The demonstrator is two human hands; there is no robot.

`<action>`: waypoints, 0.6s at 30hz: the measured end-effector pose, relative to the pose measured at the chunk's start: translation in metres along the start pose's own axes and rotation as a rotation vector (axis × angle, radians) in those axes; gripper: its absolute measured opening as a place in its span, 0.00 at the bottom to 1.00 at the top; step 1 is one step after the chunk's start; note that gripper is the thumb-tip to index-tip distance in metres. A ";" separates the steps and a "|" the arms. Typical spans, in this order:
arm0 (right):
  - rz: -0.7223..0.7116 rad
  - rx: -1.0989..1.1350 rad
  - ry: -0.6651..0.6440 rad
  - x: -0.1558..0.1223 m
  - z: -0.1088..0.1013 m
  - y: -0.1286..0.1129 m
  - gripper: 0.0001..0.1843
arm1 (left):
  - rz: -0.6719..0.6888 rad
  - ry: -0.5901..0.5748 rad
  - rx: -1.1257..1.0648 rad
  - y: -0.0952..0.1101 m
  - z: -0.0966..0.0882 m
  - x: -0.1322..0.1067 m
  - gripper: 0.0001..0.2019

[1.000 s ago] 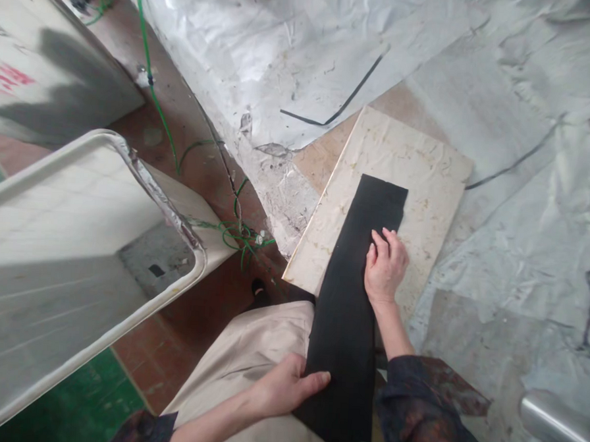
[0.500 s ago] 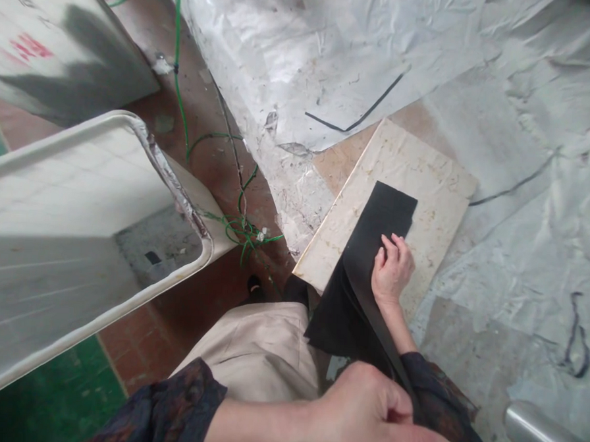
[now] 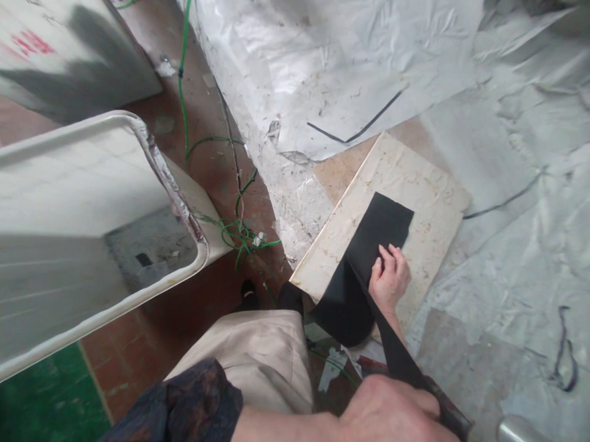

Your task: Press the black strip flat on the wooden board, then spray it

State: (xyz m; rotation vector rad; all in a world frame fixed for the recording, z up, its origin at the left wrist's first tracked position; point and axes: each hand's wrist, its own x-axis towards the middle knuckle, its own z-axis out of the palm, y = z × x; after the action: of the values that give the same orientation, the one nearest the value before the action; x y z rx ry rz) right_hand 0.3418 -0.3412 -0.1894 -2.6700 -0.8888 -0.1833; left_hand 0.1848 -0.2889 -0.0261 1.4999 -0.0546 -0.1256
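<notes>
A black fabric sheet [image 3: 381,229] lies with its far end on a pale stone slab [image 3: 415,188] on the floor. My right hand [image 3: 389,279] presses flat on the sheet's far part, fingers stretched out. My left hand [image 3: 403,424], close to the camera at the bottom, is closed on the near end of the sheet and holds it lifted, so the sheet folds up in a curve between the two hands. My beige trouser leg [image 3: 258,357] is below the slab.
A large white plastic bin [image 3: 76,236] stands at the left. Green cord [image 3: 235,224] trails over the red-brown floor. Crumpled silver sheeting [image 3: 525,160] covers the floor around the slab. A metal tube [image 3: 535,441] shows at the bottom right.
My left hand has lifted the near end of the black sheet up towards the camera and to the right, folding it. My right hand stays pressed on the far part.
</notes>
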 end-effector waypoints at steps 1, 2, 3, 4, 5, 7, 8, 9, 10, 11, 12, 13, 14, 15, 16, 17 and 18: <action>-0.006 -0.002 0.000 0.000 0.000 0.000 0.17 | 0.056 0.009 0.108 -0.004 0.006 0.000 0.19; -0.009 -0.003 0.000 0.000 0.000 0.001 0.17 | 0.096 0.006 0.201 -0.008 0.010 0.000 0.18; -0.010 -0.001 0.000 0.000 -0.001 0.001 0.17 | 0.137 -0.003 0.276 -0.013 0.013 -0.001 0.17; -0.012 0.004 0.001 0.001 -0.001 0.002 0.17 | 0.183 -0.016 0.336 -0.017 0.015 -0.004 0.18; -0.012 0.011 0.000 0.001 -0.001 0.003 0.17 | 0.224 -0.028 0.389 -0.021 0.015 -0.007 0.19; -0.012 0.028 -0.024 0.002 -0.004 0.006 0.17 | 0.303 -0.059 0.461 -0.031 0.012 -0.015 0.18; -0.016 0.037 -0.049 0.003 -0.006 0.007 0.17 | 0.333 -0.077 0.476 -0.036 0.010 -0.019 0.17; -0.021 0.042 -0.077 0.004 -0.009 0.008 0.18 | 0.348 -0.101 0.480 -0.041 0.008 -0.024 0.15; -0.029 0.038 -0.105 0.005 -0.012 0.009 0.19 | 0.350 -0.133 0.485 -0.046 0.005 -0.029 0.13; -0.037 0.026 -0.127 0.007 -0.016 0.009 0.20 | 0.341 -0.174 0.493 -0.051 0.002 -0.033 0.12; -0.043 0.005 -0.141 0.008 -0.019 0.009 0.21 | 0.316 -0.218 0.504 -0.054 -0.001 -0.038 0.12; -0.047 -0.021 -0.147 0.010 -0.023 0.008 0.21 | 0.276 -0.259 0.517 -0.057 -0.005 -0.042 0.12; -0.049 -0.046 -0.151 0.012 -0.026 0.007 0.22 | 0.230 -0.292 0.526 -0.059 -0.009 -0.046 0.12; -0.047 -0.065 -0.157 0.014 -0.028 0.006 0.22 | 0.191 -0.311 0.526 -0.061 -0.014 -0.051 0.12; -0.044 -0.076 -0.166 0.017 -0.030 0.005 0.23 | 0.171 -0.319 0.521 -0.062 -0.019 -0.055 0.12; -0.039 -0.084 -0.178 0.019 -0.031 0.005 0.24 | 0.169 -0.317 0.515 -0.064 -0.023 -0.060 0.11; -0.032 -0.090 -0.193 0.021 -0.032 0.005 0.25 | 0.180 -0.309 0.513 -0.067 -0.027 -0.066 0.12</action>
State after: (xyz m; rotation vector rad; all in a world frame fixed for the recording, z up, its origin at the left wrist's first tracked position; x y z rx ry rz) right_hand 0.3612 -0.3442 -0.1556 -2.7943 -1.0035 0.0281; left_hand 0.1189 -0.2587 -0.0917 1.9663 -0.5007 -0.2078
